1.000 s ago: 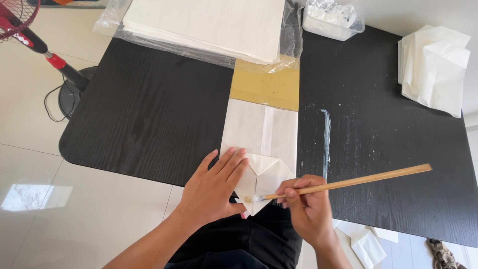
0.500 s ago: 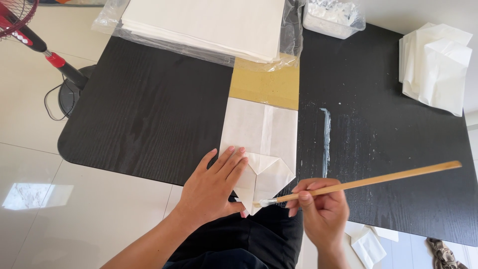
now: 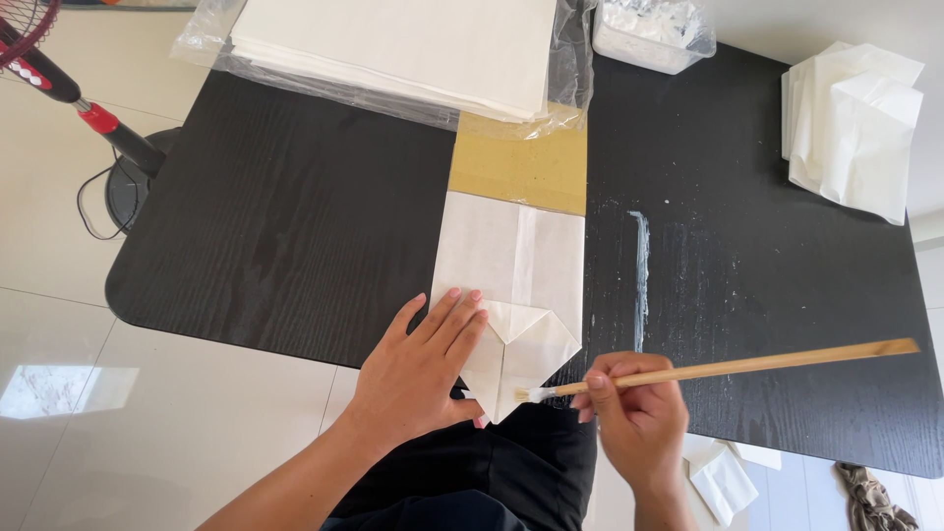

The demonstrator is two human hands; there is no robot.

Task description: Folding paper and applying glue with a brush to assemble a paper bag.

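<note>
There is a single view, from a camera worn on the person's head, looking steeply down and slightly forward over the black desk (image 3: 295, 226). It sits close above the near edge, so the person's own forearms enter from the bottom of the frame and the left hand (image 3: 418, 369) and right hand (image 3: 634, 418) lie low in the picture. The far edge of the desk reaches the top of the frame, where a stack of white sheets (image 3: 403, 44) is cut off. At the left the view takes in pale floor tiles (image 3: 59, 295) and a fan stand (image 3: 118, 147); at the right, the desk runs to the frame's border. No second view shares the scene.
</note>
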